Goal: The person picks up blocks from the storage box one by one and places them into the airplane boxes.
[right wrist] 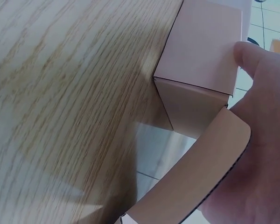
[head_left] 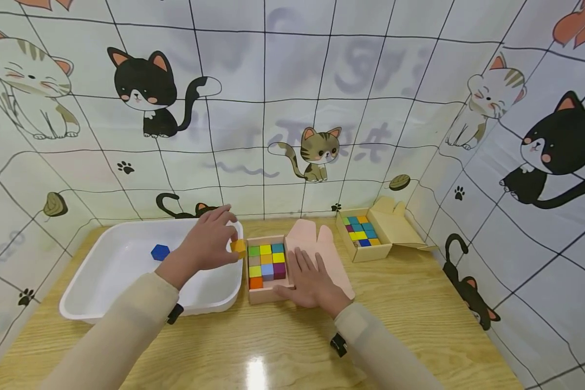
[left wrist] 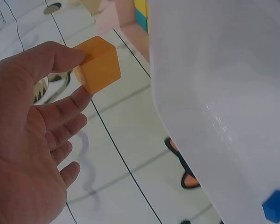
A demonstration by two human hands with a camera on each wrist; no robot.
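Between thumb and index finger, my left hand (head_left: 208,242) pinches an orange cube (left wrist: 99,65); its other fingers are loosely bent. The cube is raised over the right rim of the white tub (head_left: 102,292), beside the left wall of a pink cardboard box (head_left: 271,296). Rows of coloured cubes (head_left: 266,260) fill much of that box. My right hand (head_left: 312,281) lies flat with fingers spread over the box's right side and its folded-back lid (head_left: 338,271). In the right wrist view, the thumb (right wrist: 252,56) touches the top edge of the box's front wall.
A blue block (head_left: 160,252) lies inside the tub. Farther back on the right stands a second, yellowish box (head_left: 370,252) of coloured cubes, its lid (head_left: 404,230) open to the right. A cat-print sheet (head_left: 244,124) rises behind the wooden table (head_left: 283,346) and along its sides.
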